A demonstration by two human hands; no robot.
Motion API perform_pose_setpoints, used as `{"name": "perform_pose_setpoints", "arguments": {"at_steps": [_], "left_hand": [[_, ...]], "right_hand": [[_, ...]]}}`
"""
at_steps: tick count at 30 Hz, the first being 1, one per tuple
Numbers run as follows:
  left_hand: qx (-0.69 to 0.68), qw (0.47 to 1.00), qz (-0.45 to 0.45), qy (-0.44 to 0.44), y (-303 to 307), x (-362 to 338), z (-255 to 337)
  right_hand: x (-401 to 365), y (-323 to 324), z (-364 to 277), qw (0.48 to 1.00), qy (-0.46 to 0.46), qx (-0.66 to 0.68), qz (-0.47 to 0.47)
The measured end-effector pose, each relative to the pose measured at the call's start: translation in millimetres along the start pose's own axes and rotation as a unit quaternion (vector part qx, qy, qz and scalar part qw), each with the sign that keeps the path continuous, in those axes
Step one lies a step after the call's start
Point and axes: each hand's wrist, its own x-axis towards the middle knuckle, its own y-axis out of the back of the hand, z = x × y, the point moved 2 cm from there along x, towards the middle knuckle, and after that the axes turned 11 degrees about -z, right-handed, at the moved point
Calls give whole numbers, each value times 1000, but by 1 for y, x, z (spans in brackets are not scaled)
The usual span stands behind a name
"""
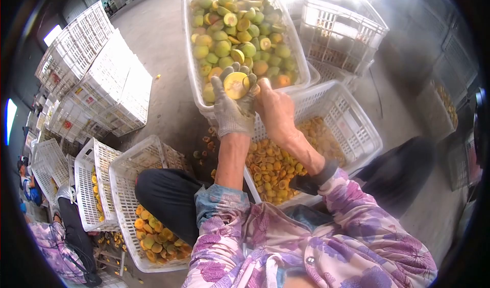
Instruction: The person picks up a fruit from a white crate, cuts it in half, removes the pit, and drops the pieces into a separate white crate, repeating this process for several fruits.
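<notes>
My left hand, in a grey work glove, is closed around a peach half with its yellow cut face turned up. Right beside it, my bare right hand is closed on a thin looped tool, mostly hidden by the fingers, at the fruit's right edge. Just beyond both hands stands a white tub heaped with green and yellow peaches, some cut in halves. Under my right forearm, a white crate holds many small orange-yellow pieces.
By my left knee, another crate contains orange fruit halves. Stacked white crates stand at the left and back right. Fruit scraps lie on the concrete floor. Another person's leg shows at lower left.
</notes>
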Motion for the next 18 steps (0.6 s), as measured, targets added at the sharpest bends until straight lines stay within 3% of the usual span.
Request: {"name": "perform_pose_setpoints", "arguments": {"at_steps": [6, 8, 9, 11, 12, 13, 14, 15, 17, 18], "left_hand": [[109, 990, -70, -59, -3, -1, -10], [149, 985, -54, -64, 0, -2, -11], [150, 985, -54, -62, 0, -4, -11], [195, 975, -87, -64, -2, -10, -11], [195, 975, -88, -61, -2, -14, -14], [238, 962, -92, -98, -4, -18, -16], [280, 945, -99, -135, -7, -20, -18], [277, 946, -105, -134, -8, -17, -22], [195, 972, -129, -40, 0, -10, -35], [139, 976, -166, 10, 3, -9, -33]], "right_hand": [[0, -1, 3, 997, -68, -21, -12], [-4, -1, 8, 996, 17, 83, -29], [-5, 0, 13, 996, 15, 84, -28], [1, 1, 22, 976, 88, 157, -127], [9, 15, 23, 976, 85, 156, -126], [17, 31, 24, 918, -57, 266, -288], [17, 39, 26, 804, -194, 362, -430], [13, 42, 32, 807, -194, 361, -424], [6, 39, 56, 944, 11, 226, -239], [15, 19, 86, 967, 204, 99, -117]]}}
